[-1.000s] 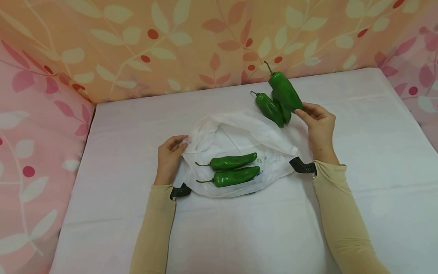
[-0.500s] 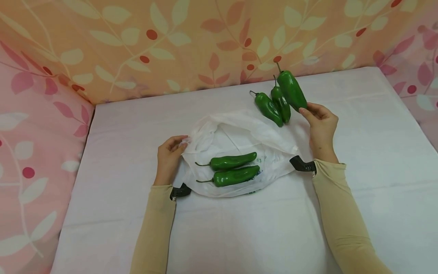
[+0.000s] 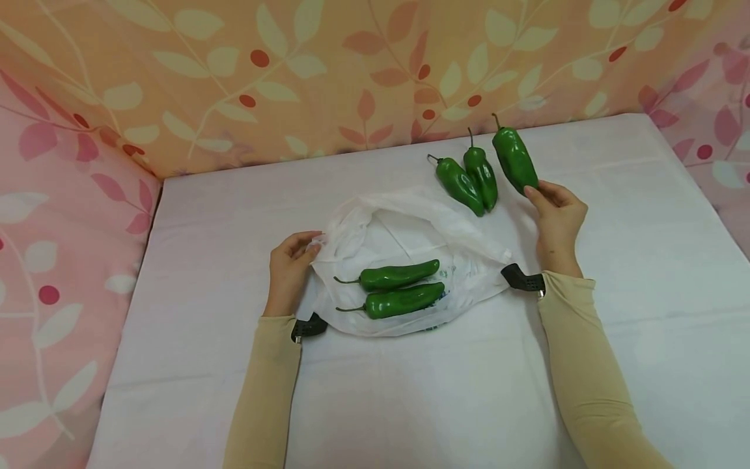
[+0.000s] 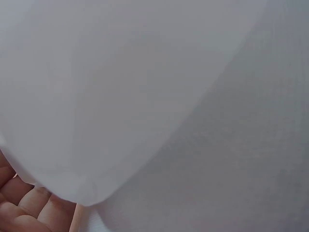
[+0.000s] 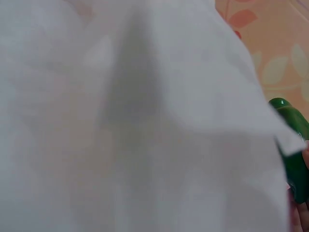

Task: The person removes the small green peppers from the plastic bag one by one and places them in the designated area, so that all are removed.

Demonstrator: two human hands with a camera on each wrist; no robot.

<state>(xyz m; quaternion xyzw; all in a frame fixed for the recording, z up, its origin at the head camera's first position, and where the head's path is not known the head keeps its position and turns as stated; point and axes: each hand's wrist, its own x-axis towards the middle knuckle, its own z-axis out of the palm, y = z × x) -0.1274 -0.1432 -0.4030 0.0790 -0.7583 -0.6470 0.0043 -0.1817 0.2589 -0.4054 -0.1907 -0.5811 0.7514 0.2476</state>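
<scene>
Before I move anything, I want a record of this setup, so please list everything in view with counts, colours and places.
bag: 1, white, open, middle of the tablecloth
bagged peppers: 2, green, side by side in the bag's opening
loose peppers: 2, green, beyond the bag's right side
held pepper: 1, green, right of the loose pair
tablecloth: 1, white, under the bag
backdrop: 1, orange, leaf-patterned, at the back
side panels: 2, pink, leaf-patterned, left and right
wrist devices: 2, black, one per wrist
sleeves: 2, beige, on the forearms
left hand: 1, bare, holding the bag's left edge
right hand: 1, bare, pinching the held pepper
</scene>
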